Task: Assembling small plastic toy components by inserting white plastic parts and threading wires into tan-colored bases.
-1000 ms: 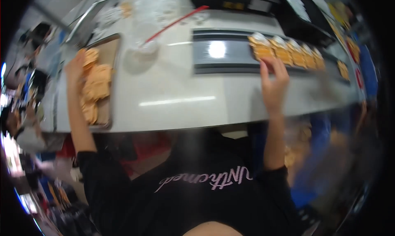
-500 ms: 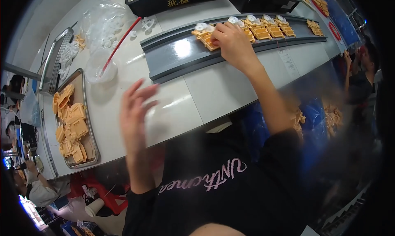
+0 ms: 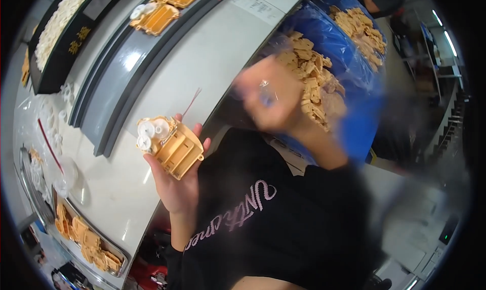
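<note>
On the upturned palm of my left hand [image 3: 179, 191] rests an orange plastic housing [image 3: 185, 151], gripped between thumb and fingers. White gears [image 3: 153, 130] sit at one end of it, and its open compartments face up. Thin reddish wires [image 3: 192, 101] stick out past the fingertips. My right hand [image 3: 271, 95] is off the table edge, beside a blue-lined bin [image 3: 357, 138] heaped with orange plastic parts [image 3: 316, 87]. Motion smears its fingers, so whether it holds anything is unclear.
A grey channel track [image 3: 119, 80] carries several similar housings [image 3: 154, 17]. A black bin [image 3: 76, 42] of small white parts stands beyond it. At left are a clear cup [image 3: 68, 178] with a red stick and a metal tray [image 3: 124, 262] of orange housings.
The view has turned toward the bins at right. My left hand, empty before, now holds a geared housing. My right hand has left the track and moved near the blue-lined bin.
</note>
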Motion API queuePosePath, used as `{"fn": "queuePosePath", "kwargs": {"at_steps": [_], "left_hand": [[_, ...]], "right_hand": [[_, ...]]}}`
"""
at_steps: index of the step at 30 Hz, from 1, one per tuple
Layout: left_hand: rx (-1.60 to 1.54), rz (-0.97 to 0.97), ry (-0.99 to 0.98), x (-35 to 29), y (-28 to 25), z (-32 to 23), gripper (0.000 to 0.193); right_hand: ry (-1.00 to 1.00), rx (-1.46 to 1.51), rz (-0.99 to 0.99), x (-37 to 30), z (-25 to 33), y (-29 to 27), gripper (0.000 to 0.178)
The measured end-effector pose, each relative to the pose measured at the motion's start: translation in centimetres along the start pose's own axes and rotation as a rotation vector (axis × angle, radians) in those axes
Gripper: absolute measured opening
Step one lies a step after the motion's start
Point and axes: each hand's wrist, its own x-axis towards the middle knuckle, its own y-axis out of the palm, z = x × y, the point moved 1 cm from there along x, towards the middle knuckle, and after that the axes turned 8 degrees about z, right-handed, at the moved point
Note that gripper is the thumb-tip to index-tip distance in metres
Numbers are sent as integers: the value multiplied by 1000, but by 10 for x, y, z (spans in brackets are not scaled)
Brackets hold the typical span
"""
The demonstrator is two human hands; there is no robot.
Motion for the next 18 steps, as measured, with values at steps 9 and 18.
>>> {"fn": "queuePosePath", "kwargs": {"at_steps": [9,18], "left_hand": [[-31,118,-58,2,-1,33,64],[-130,160,-142,6,4,36,58]], "right_hand": [[685,-298,650,-189,-225,-71,18],[734,174,112,-98,-140,-93,25]]}}
